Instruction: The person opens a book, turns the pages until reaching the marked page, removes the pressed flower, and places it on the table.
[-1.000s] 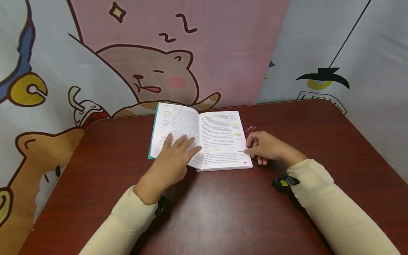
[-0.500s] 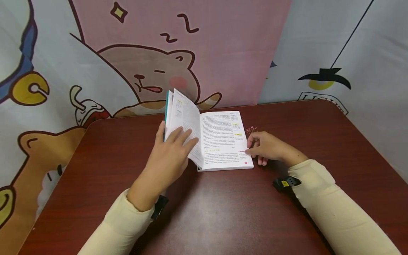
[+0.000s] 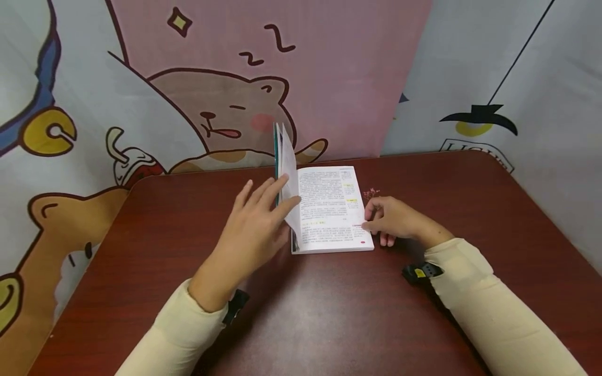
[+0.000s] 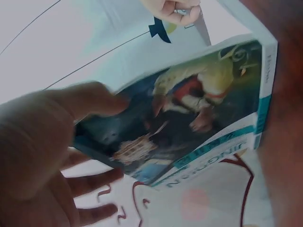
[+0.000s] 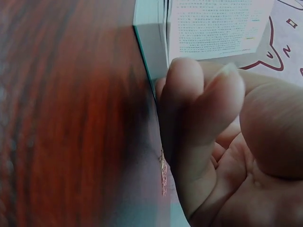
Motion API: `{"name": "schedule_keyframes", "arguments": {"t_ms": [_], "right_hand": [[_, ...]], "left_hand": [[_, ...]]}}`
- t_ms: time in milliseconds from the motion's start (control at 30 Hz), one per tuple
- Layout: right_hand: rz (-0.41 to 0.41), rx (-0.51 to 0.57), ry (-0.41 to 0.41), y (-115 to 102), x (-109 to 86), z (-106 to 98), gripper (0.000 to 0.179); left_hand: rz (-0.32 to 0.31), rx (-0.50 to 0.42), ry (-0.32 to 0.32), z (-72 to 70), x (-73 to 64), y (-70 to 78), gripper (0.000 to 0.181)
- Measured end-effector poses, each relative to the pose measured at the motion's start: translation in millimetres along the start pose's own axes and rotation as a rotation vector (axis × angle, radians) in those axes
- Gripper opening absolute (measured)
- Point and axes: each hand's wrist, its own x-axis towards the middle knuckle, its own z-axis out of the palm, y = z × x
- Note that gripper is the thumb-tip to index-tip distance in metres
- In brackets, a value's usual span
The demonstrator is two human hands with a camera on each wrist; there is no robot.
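Note:
A book lies on the table with its right-hand pages flat and its front cover and several leaves standing nearly upright. My left hand has its fingers extended against the raised cover. In the left wrist view the thumb overlaps the edge of the illustrated cover, and the other fingers spread beside it. At the book's lower right edge, my right hand pinches the page block with curled thumb and index finger. The right wrist view shows these fingertips close up; their exact contact is partly hidden.
A small sprig of pink flowers shows beside the book's right edge. The dark reddish wooden table meets a cartoon-printed cloth at its back edge. Both wrists wear black straps, the right one with a yellow mark.
The cover and left-hand leaves have swung up from lying open to nearly upright, towards the right. My left hand has moved from on top of the page to the cover's side. The right hand stays put.

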Motion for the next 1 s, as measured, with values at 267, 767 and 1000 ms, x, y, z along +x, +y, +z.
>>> {"name": "schedule_keyframes", "arguments": {"t_ms": [267, 767, 1000], "right_hand": [[-0.026, 0.003, 0.0, 1.7, 0.9, 0.8, 0.022], [-0.025, 0.038, 0.024, 1.0, -9.8, -11.6, 0.023], [-0.047, 0.055, 0.043, 3.4, -9.5, -19.3, 0.022]], "left_hand": [[0.066, -0.11, 0.074, 15.6, 10.3, 15.8, 0.045], [0.198, -0.162, -0.023, 39.0, 37.7, 40.0, 0.08], [0.174, -0.157, -0.122, 51.7, 42.4, 45.3, 0.093]]}}
